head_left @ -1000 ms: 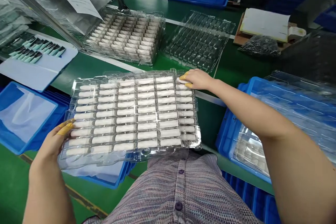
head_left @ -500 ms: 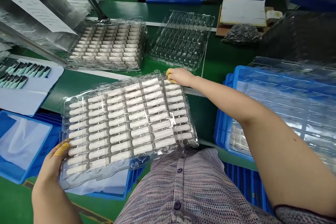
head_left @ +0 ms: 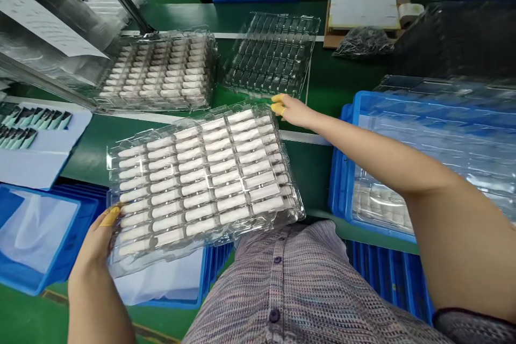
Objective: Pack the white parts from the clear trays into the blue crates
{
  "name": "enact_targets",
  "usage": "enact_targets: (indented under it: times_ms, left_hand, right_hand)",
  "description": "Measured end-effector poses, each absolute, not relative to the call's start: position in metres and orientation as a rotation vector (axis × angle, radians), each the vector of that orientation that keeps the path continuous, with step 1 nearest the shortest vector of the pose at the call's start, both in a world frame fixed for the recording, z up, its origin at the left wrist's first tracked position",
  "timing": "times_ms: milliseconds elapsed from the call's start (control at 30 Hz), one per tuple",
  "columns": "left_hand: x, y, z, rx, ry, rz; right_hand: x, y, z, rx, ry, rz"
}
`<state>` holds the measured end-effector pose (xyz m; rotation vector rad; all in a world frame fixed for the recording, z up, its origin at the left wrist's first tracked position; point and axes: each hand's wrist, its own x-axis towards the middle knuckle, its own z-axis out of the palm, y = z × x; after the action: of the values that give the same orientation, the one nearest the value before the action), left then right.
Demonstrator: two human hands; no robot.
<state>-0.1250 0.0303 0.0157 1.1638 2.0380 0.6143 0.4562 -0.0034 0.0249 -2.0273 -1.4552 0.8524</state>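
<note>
Over the green bench [head_left: 310, 172], clear blister tray [head_left: 296, 207] of white cylindrical parts [head_left: 201, 185]: light, thin, likely to flex, so take it by the rim. Left hand [head_left: 94, 242] pinches the near-left edge; right hand [head_left: 292, 110] pinches the far corner.

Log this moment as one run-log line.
left hand: grips left edge of clear plastic tray | right hand: at tray's far corner | load: white sticks in rows
</note>
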Motion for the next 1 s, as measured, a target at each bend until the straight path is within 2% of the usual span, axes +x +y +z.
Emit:
enact_targets:
  times_ms: [133,300,567,800,1000]
  left_hand:
    - [-0.088,0.048,0.019,1.031,1.907,0.645]
    - [-0.08,0.058,0.016,1.075,1.814,0.653]
    - [-0.106,0.056,0.008,1.058,1.846,0.575]
    - [-0.084,0.094,0.011,1.162,1.86,0.525]
    - [-0.067,0.083,0.023,1.139,1.879,0.537]
  right_hand:
    - [0.441,-0.053,0.016,-2.08,-1.391,1.067]
    - [0.428,-0.092,0.008,-2.009,-1.628,1.037]
    - [0.417,-0.082,0.027,-2.234,-1.811,1.05]
    - [0.42,-0.052,0.029,-2.427,-1.828,0.761]
    - [0.417,-0.064,0.04,-2.444,-1.812,0.949]
